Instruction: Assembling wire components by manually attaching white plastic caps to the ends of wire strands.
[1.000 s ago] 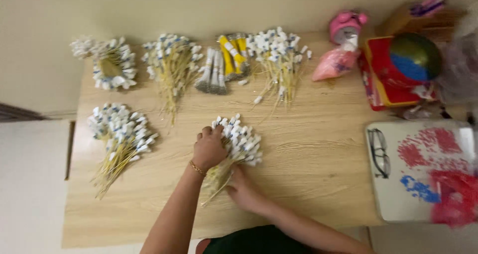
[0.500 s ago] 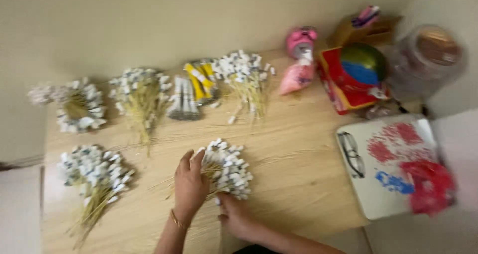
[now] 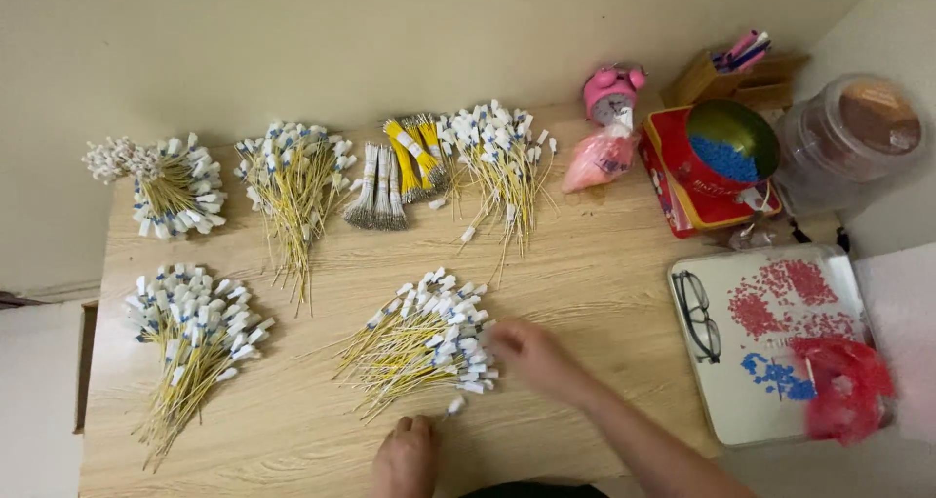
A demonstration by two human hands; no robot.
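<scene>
One fanned bundle of yellow wires with white tags (image 3: 421, 347) lies mid-table, and the right hand (image 3: 531, 354), blurred, touches its tagged end, grip impossible to tell. Left hand (image 3: 405, 456) rests just below, fingers curled by a loose tag. Similar bundles line the wooden table (image 3: 595, 264).

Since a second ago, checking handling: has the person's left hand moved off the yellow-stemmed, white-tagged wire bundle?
Yes: the left hand has pulled back off the wire bundle toward the wooden table's near edge.
</scene>
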